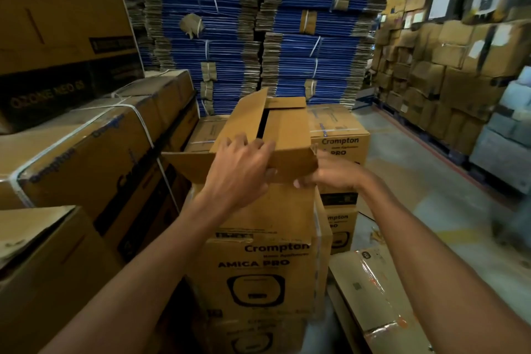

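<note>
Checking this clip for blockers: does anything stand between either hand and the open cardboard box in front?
Nothing visible does. The left hand rests on top of the box at its near edge, and the right hand grips the near flap at its right corner. Neighbouring boxes stand beside and behind.

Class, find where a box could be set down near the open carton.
Free: bare floor between the open carton and the right-hand pallet boxes. Crowded: strapped boxes stand close on its left; a flattened box lies at its right foot.
</note>
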